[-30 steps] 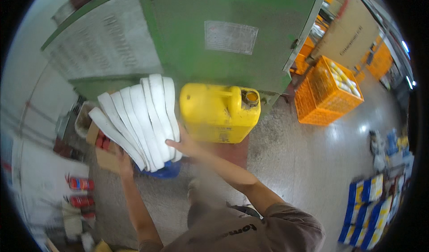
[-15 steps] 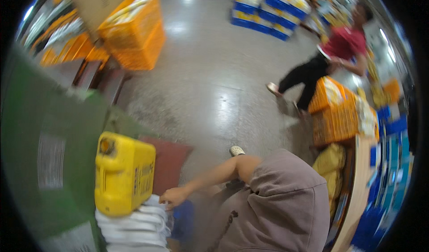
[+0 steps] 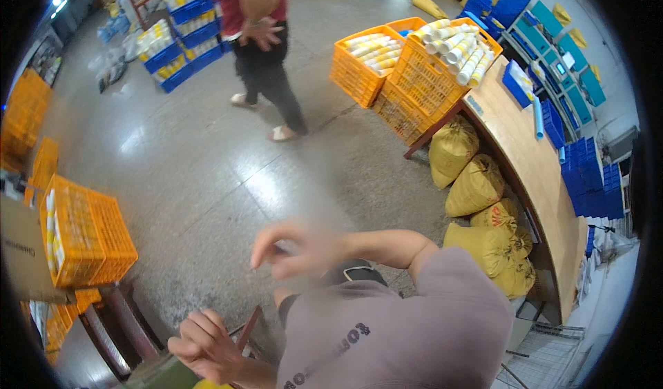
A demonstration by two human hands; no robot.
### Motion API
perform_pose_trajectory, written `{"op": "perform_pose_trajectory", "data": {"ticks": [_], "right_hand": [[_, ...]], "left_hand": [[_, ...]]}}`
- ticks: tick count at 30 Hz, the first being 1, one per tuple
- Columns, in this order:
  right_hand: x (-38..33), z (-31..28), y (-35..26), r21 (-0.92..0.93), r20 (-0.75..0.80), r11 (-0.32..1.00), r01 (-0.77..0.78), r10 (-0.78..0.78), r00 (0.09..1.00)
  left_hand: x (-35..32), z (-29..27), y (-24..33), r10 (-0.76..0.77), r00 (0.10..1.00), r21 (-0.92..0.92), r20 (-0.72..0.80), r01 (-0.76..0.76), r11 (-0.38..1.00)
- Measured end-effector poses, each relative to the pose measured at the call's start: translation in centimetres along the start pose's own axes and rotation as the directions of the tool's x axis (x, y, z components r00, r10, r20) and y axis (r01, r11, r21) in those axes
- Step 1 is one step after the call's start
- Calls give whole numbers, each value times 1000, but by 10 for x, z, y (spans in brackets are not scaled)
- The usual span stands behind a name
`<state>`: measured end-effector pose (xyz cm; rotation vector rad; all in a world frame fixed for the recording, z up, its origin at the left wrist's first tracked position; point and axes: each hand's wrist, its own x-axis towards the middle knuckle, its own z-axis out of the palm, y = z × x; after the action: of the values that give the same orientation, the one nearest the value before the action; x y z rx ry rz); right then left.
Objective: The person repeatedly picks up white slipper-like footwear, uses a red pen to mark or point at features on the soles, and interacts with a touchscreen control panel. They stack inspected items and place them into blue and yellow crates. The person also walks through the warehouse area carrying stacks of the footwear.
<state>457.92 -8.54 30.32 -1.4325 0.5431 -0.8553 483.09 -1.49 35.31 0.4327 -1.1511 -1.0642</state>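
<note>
My right hand point(image 3: 293, 247) is raised in front of my body, blurred by motion. Its thumb and fingers are curved and apart, with nothing visible between them. Lower and to the left, my left hand point(image 3: 204, 346) has its fingers curled in toward the palm, and I see no thing in it. Just below it, a sliver of a yellow object point(image 3: 211, 385) shows at the lower edge, beside a green surface point(image 3: 166, 375). A thin brown-red metal leg point(image 3: 247, 330) stands near my left wrist.
Orange crates point(image 3: 90, 234) stand at left by a cardboard box point(image 3: 24, 251). A person point(image 3: 266, 64) in a red shirt walks ahead. Crates of white and yellow rolls point(image 3: 425, 78) adjoin a wooden table point(image 3: 532, 154) at right, with yellow sacks point(image 3: 476, 185) beneath. Blue crates point(image 3: 197, 37) are stacked far left.
My view has swung to the right. My right hand has come away from the white bundle beside the yellow jerrycan and is raised. My left hand has come into view.
</note>
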Motion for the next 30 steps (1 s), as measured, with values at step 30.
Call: {"op": "perform_pose_trajectory", "data": {"ticks": [30], "right_hand": [[266, -1079, -258, -833, 247, -86, 547, -942, 228]], "left_hand": [[874, 202, -1169, -993, 107, 994, 49, -108, 37]]}}
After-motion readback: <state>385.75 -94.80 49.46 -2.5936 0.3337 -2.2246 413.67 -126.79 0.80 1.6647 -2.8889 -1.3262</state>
